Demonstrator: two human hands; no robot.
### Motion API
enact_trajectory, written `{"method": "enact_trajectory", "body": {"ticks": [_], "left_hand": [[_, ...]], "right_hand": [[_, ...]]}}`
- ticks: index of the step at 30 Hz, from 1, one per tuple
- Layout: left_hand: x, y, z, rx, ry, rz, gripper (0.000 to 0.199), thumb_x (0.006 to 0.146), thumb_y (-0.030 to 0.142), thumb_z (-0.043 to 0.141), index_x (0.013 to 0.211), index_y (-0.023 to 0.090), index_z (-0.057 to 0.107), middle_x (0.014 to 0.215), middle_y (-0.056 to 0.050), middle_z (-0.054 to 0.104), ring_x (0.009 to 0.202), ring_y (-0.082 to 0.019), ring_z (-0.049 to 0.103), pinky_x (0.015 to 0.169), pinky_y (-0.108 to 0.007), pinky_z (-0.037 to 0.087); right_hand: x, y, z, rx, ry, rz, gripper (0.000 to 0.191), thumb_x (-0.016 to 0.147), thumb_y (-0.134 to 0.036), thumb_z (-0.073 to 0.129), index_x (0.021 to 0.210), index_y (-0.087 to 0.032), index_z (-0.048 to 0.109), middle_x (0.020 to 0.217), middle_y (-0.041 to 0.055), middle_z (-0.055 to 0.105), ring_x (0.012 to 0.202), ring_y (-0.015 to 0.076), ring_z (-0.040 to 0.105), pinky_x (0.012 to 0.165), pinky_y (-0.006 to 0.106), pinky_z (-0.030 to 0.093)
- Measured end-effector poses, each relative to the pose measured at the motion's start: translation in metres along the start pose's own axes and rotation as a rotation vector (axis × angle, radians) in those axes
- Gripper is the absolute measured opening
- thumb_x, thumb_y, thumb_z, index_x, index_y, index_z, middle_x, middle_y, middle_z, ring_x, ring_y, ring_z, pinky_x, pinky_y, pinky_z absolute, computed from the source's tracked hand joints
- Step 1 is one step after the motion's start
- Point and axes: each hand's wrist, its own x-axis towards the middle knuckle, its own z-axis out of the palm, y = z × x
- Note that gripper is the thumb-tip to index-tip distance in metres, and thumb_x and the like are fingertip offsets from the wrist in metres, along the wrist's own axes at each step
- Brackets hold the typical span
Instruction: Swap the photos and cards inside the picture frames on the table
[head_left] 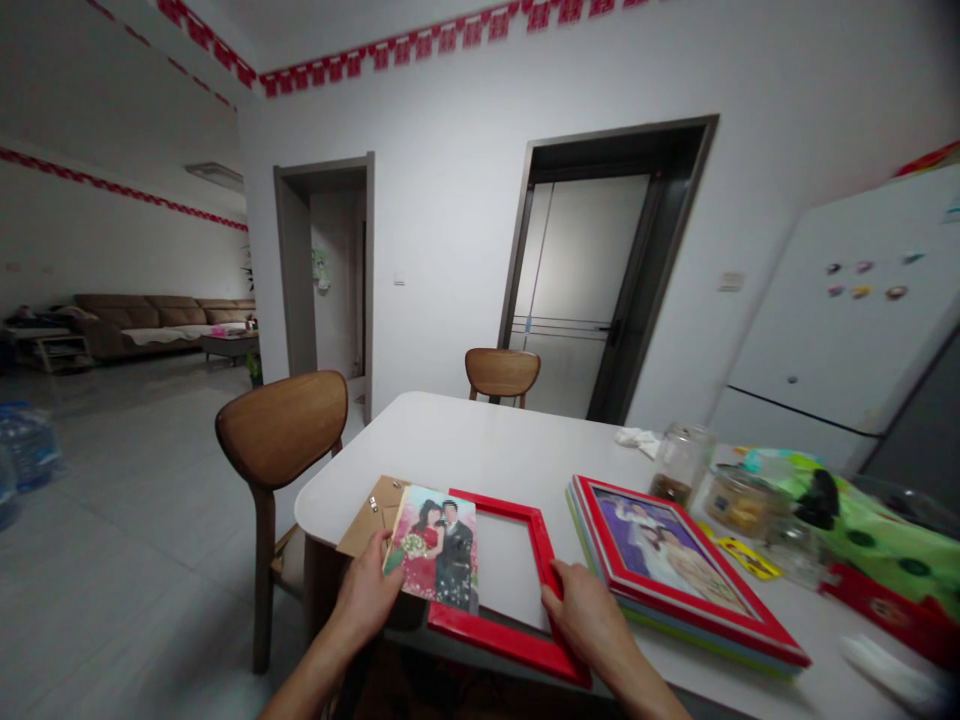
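Observation:
My left hand (369, 592) is closed on the left edge of a wedding photo (442, 560) of a couple in a red dress and a dark suit. The photo overlaps the left part of an empty red picture frame (499, 642). My right hand (589, 612) grips the right side of that frame, whose near edge reaches past the table's front. Beneath the photo, on the left, lies a brown backing board (365, 522) with small metal clips. To the right of my right hand rests a stack of frames, topped by a red framed picture (667, 550).
The white table (450, 440) holds glass jars (682, 462), a crumpled tissue (637, 438) and a green plastic bag (892, 535) at the right. Wooden chairs stand at the left (289, 420) and far side (502, 370). A fridge (840, 320) is beyond, at right.

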Motion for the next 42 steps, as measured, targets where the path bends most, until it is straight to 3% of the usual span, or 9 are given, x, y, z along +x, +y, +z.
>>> {"method": "enact_trajectory", "body": {"ticks": [7, 13, 18, 22, 29, 33, 35, 39, 42], "left_hand": [[-0.013, 0.013, -0.006, 0.403, -0.052, 0.136, 0.048, 0.067, 0.026, 0.053, 0.114, 0.015, 0.046, 0.107, -0.013, 0.055, 0.099, -0.028, 0.049, 0.084, -0.035, 0.034], [-0.02, 0.012, 0.02, 0.427, -0.247, 0.363, 0.056, 0.06, 0.007, 0.051, 0.115, 0.018, 0.048, 0.127, -0.011, 0.041, 0.119, -0.025, 0.032, 0.1, -0.036, 0.02], [-0.008, -0.005, 0.036, 0.453, -0.184, 0.49, 0.045, 0.072, 0.008, 0.04, 0.114, 0.02, 0.049, 0.125, -0.008, 0.044, 0.115, -0.022, 0.038, 0.098, -0.04, 0.027], [-0.004, -0.004, 0.026, 0.48, -0.152, 0.578, 0.046, 0.072, 0.01, 0.039, 0.116, 0.019, 0.047, 0.123, -0.007, 0.046, 0.114, -0.022, 0.04, 0.096, -0.041, 0.032], [0.011, 0.034, 0.008, -0.3, 0.185, 0.217, 0.029, 0.075, 0.029, 0.046, 0.098, 0.017, 0.059, 0.096, -0.007, 0.064, 0.093, -0.023, 0.057, 0.084, -0.035, 0.043], [-0.002, 0.055, 0.04, -0.966, 0.166, -0.02, 0.036, 0.068, 0.041, 0.056, 0.087, 0.01, 0.058, 0.083, -0.01, 0.066, 0.082, -0.024, 0.061, 0.076, -0.035, 0.046], [-0.014, 0.063, 0.062, -1.157, 0.099, -0.096, 0.037, 0.063, 0.039, 0.062, 0.086, 0.01, 0.057, 0.083, -0.011, 0.066, 0.085, -0.025, 0.06, 0.078, -0.036, 0.045], [-0.026, 0.064, 0.086, -1.2, -0.067, -0.094, 0.043, 0.065, 0.038, 0.062, 0.097, 0.01, 0.054, 0.094, -0.014, 0.063, 0.097, -0.027, 0.054, 0.085, -0.037, 0.041], [-0.019, 0.051, 0.081, -1.029, -0.07, -0.052, 0.049, 0.066, 0.032, 0.06, 0.109, 0.011, 0.047, 0.112, -0.016, 0.054, 0.106, -0.026, 0.047, 0.09, -0.036, 0.037]], "right_hand": [[-0.004, 0.001, 0.001, 0.002, -0.006, 0.005, 0.037, 0.075, -0.024, 0.036, 0.104, -0.007, 0.054, 0.092, 0.0156, 0.059, 0.083, 0.0235, 0.056, 0.073, 0.031, 0.04], [-0.007, -0.018, -0.005, 0.056, 0.141, -0.135, 0.036, 0.072, -0.022, 0.042, 0.104, -0.011, 0.056, 0.106, 0.0127, 0.055, 0.099, 0.0228, 0.047, 0.087, 0.031, 0.033], [-0.006, -0.033, -0.003, 0.199, 0.104, -0.178, 0.036, 0.072, -0.023, 0.042, 0.103, -0.011, 0.058, 0.104, 0.0116, 0.057, 0.099, 0.0223, 0.048, 0.087, 0.031, 0.034], [-0.006, -0.035, -0.002, 0.345, 0.13, -0.194, 0.035, 0.072, -0.024, 0.043, 0.099, -0.01, 0.059, 0.101, 0.0127, 0.058, 0.097, 0.0222, 0.05, 0.088, 0.033, 0.035], [-0.006, -0.051, -0.004, 0.852, 0.079, -0.176, 0.031, 0.071, -0.03, 0.046, 0.095, -0.015, 0.06, 0.092, 0.0092, 0.062, 0.079, 0.0178, 0.057, 0.072, 0.031, 0.044], [-0.004, -0.068, 0.005, 1.399, -0.153, 0.141, 0.035, 0.067, -0.04, 0.051, 0.089, -0.013, 0.058, 0.081, 0.0091, 0.064, 0.065, 0.0171, 0.06, 0.056, 0.03, 0.047], [-0.001, -0.073, 0.008, 1.653, -0.16, 0.28, 0.034, 0.067, -0.04, 0.05, 0.089, -0.014, 0.055, 0.083, 0.0084, 0.065, 0.069, 0.018, 0.061, 0.056, 0.03, 0.048], [0.01, -0.062, 0.003, 1.766, 0.048, 0.367, 0.029, 0.071, -0.029, 0.04, 0.097, -0.018, 0.049, 0.089, 0.004, 0.064, 0.086, 0.0147, 0.058, 0.071, 0.026, 0.047], [0.02, -0.039, -0.008, 1.701, 0.038, 0.402, 0.031, 0.069, -0.02, 0.041, 0.099, -0.017, 0.048, 0.081, 0.003, 0.066, 0.078, 0.0145, 0.061, 0.074, 0.026, 0.047]]}}
